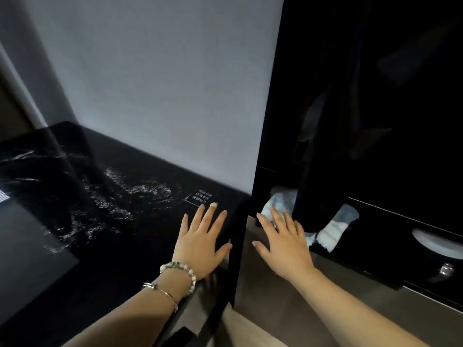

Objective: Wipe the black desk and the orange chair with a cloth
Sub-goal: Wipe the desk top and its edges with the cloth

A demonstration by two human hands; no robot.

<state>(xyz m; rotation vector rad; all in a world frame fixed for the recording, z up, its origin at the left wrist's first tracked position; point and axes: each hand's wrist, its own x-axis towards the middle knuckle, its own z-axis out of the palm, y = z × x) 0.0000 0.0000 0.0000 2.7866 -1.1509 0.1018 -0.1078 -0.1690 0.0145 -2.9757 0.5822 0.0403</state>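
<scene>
Left hand [200, 242] flat on glossy black desk [120, 221], right hand [283, 240] touching crumpled cloth [278, 204]

The black desk [120, 246] is running along the grey wall, its glossy marbled top showing white veining. A small black sign [201, 197] with white lettering is lying flat near the back edge. A left hand [200, 242] is resting flat, fingers spread, just in front of the sign.
</scene>
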